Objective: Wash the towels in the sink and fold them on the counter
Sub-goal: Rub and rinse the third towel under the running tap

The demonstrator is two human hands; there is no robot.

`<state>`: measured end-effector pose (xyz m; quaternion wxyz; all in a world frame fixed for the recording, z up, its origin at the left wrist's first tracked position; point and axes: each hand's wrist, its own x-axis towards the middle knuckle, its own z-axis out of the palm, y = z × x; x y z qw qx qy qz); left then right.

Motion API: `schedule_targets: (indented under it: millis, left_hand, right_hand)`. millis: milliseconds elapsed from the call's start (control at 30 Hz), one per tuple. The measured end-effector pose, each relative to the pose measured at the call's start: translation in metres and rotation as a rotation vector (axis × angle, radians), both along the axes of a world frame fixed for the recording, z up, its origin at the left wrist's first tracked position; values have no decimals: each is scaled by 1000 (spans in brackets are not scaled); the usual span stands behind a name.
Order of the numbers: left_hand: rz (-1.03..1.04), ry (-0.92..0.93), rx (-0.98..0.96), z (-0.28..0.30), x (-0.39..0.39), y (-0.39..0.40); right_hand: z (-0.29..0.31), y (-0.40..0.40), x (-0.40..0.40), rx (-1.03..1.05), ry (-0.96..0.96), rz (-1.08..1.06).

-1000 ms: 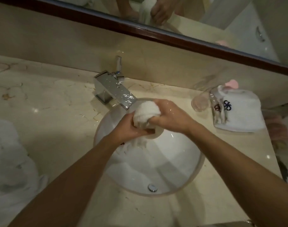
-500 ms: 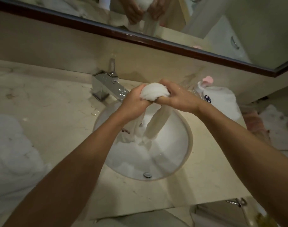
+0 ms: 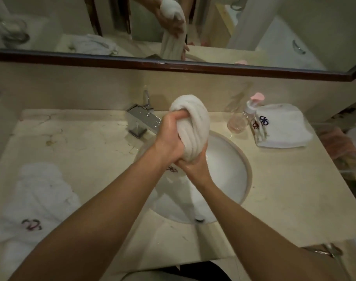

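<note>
White twisted towel (image 3: 193,126) was clenched by your left hand (image 3: 169,140) and right hand (image 3: 195,165) over the sink (image 3: 234,159), at twelve o'clock, so wrung water drained in.

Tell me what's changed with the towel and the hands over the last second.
The twisted white cotton towel went from a small wad gripped side by side to a longer coiled roll held upright above the round white basin. The left hand now grips its upper part, the right hand its lower end. Both kept their hold; the folded white monogrammed towel stayed on the counter.
</note>
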<state>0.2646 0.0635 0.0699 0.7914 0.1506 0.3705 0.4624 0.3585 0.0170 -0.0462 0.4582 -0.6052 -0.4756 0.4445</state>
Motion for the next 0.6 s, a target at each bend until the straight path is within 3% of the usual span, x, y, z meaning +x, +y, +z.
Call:
schedule_targets:
  millis: [100, 200, 333, 433, 500, 567, 600]
  left_hand:
    - [154, -291, -174, -3, 3, -15]
    - [310, -232, -191, -18, -12, -17]
    - [327, -129, -214, -44, -48, -19]
    - [153, 100, -391, -61, -74, -30]
    - [-12, 384, -436, -69, -81, -42]
    - [-103, 778, -240, -68, -78, -53]
    - [-154, 990, -11, -66, -76, -56]
  right_hand:
    - [-9, -4, -19, -90, 21, -136]
    - [-14, 0, -10, -91, -103, -93]
    - [-6, 14, 19, -169, -227, 164]
    - [10, 29, 32, -195, -321, 329]
    - [28, 40, 33, -209, -446, 445]
    - [44, 51, 30, -204, -641, 568]
    - [51, 55, 27, -202, -749, 624]
